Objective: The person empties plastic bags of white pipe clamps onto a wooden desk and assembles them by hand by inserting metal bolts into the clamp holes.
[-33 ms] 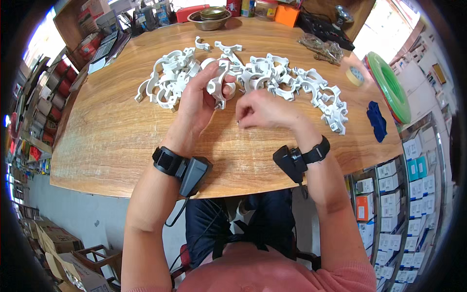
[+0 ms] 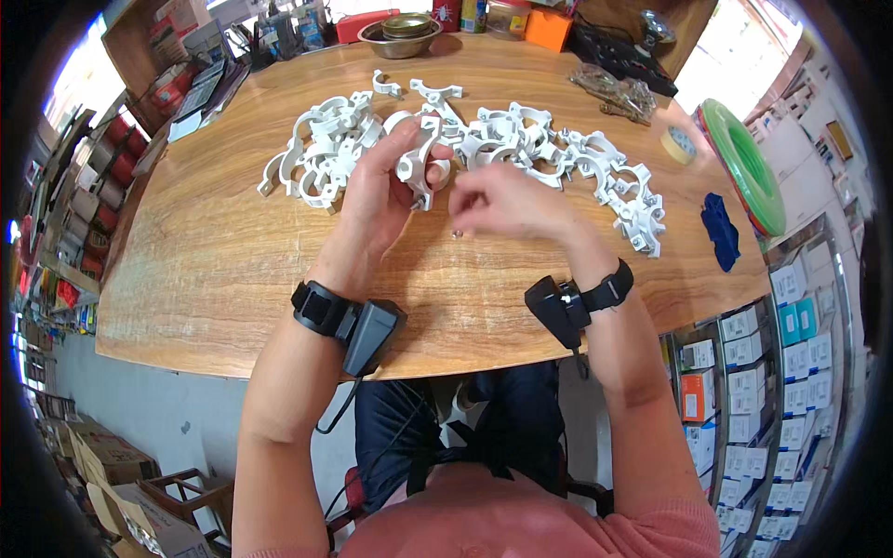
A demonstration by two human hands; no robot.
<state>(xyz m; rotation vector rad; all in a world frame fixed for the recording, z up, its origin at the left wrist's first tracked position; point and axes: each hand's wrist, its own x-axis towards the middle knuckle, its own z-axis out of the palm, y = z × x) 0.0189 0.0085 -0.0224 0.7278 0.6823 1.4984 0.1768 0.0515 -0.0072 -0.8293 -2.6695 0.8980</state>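
My left hand is closed around a white plastic pipe clamp, held upright above the table with metal hardware at its lower end. My right hand hovers just right of it, fingers curled and slightly blurred; whatever they may hold is hidden. Below the right fingertips a small metal piece, too small to name, lies on the wood. Behind the left hand lies a heap of white pipe clamps. Another heap of clamps, some with metal screws, runs to the right.
The wooden table has metal bowls at its far edge. On the right are a tape roll, a plastic bag of hardware, a dark blue cloth-like item and a green coil. Shelved boxes stand below right.
My right hand has lifted slightly away from the small metal piece, which now shows more clearly on the table. The left hand and its clamp are nearly unchanged.
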